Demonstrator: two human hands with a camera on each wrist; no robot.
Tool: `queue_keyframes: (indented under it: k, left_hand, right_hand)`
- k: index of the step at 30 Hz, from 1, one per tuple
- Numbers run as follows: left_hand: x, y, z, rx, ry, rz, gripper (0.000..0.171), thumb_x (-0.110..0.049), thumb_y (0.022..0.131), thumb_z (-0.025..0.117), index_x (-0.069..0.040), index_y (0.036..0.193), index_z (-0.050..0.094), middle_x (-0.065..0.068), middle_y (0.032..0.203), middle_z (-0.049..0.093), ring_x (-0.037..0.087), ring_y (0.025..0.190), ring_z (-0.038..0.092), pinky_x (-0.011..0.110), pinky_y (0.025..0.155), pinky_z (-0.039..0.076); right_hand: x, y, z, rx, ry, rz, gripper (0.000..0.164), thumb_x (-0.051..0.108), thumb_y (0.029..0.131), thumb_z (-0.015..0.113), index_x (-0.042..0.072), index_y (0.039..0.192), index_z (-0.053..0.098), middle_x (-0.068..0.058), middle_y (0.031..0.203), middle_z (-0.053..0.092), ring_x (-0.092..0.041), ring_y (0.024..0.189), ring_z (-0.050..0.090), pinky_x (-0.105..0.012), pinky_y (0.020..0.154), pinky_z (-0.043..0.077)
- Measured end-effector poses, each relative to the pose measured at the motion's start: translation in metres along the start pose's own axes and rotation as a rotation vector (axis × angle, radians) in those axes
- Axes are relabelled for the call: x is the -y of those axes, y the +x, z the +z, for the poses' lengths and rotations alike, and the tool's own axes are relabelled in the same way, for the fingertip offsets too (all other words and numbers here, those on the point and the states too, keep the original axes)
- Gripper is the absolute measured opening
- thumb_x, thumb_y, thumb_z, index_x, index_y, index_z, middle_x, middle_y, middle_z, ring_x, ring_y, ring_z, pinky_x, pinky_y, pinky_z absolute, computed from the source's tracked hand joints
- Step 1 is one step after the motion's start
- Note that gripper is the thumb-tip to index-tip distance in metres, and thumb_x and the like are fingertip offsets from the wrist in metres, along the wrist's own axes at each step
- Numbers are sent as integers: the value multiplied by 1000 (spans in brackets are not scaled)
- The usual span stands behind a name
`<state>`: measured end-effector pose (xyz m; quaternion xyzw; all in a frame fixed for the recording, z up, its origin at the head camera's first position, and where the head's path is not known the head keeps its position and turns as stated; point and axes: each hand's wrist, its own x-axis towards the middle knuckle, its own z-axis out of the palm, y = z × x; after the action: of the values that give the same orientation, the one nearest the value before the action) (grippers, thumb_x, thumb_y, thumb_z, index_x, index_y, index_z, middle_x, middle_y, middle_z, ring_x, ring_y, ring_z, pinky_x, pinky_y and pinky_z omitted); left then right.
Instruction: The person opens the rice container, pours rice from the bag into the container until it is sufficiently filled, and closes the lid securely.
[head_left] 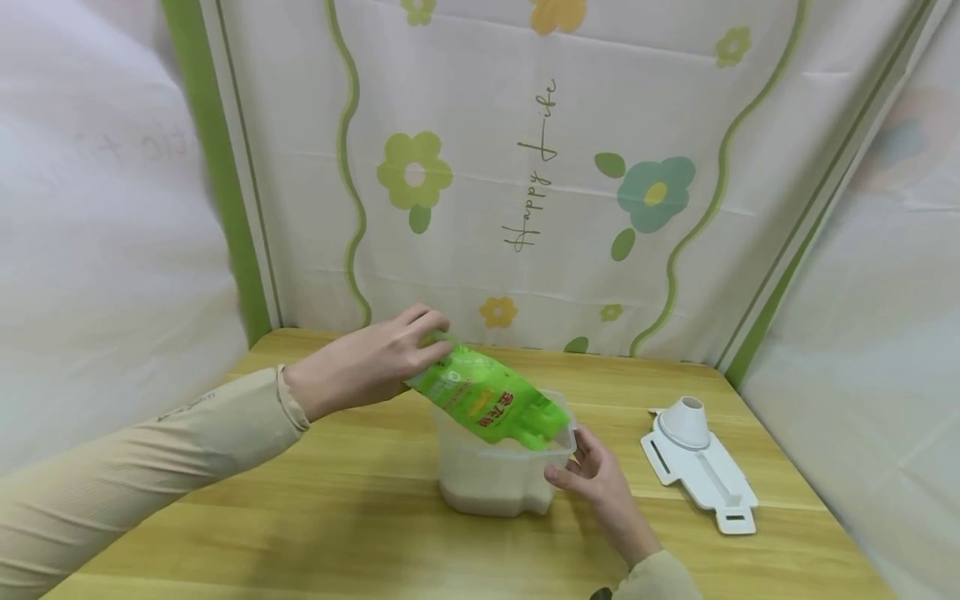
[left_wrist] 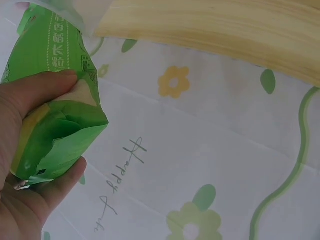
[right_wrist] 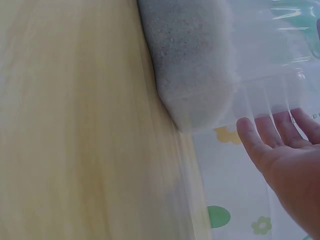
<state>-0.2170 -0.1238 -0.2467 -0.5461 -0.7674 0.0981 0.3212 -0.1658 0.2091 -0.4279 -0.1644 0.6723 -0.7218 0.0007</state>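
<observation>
Containing pale grains (right_wrist: pixel 187 57): translucent tub (head_left: pixel 495 471)

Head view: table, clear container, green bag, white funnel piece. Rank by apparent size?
1. Table
2. Clear container, by its outline; the bag covers part
3. Green bag and white funnel piece: too alike to rank, and the bag is partly hidden

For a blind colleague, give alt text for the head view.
The left hand holds a green printed bag tipped into a translucent tub of pale contents, held by the right hand. A white panel with a funnel lies nearby.
</observation>
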Motion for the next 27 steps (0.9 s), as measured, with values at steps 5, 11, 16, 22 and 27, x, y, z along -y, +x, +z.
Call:
queue_keyframes:
  k: [5, 11, 16, 22, 27]
  left_hand:
    - [1, 1, -1, 33, 91, 44, 36, 12, 72, 68, -2, 104, 63, 15, 113, 52, 29, 99, 50, 22, 62, 52]
    - [1, 9, -6, 73, 190, 108, 38, 9, 78, 75, -1, 113, 65, 19, 122, 50, 33, 108, 49, 27, 78, 55]
    - [-1, 21, -11, 99, 209, 162, 49, 14, 77, 71, -4, 122, 64, 20, 126, 48, 32, 109, 49, 26, 76, 54]
    - [-6, 37, -15, 100, 275, 233, 42, 9, 82, 71, -7, 120, 64, 18, 124, 48, 28, 104, 49, 27, 80, 52]
    - [-8, 44, -14, 74, 338, 262, 30, 9, 88, 66, -8, 113, 65, 15, 117, 49, 26, 97, 49, 27, 81, 51]
  right_hand:
    - [0, 0, -1, 9, 3, 10, 76, -4, 84, 71, -2, 149, 33, -19, 149, 40, -22, 131, 45, -32, 105, 41]
    - [-1, -1, -2, 12, 16, 4, 77, -4, 84, 70, -4, 150, 30, -20, 153, 32, -21, 136, 39, -30, 106, 38]
    - [0, 0, -2, 23, 22, -10, 77, -5, 83, 70, -5, 149, 30, -22, 151, 34, -33, 139, 32, -31, 108, 36]
    - [0, -1, -2, 18, 15, -5, 76, -5, 83, 70, -4, 149, 32, -21, 151, 35, -35, 140, 30, -30, 107, 36]
    - [0, -1, -1, 17, 21, 3, 76, -5, 84, 70, -3, 149, 31, -20, 152, 35, -37, 139, 30, -30, 106, 38]
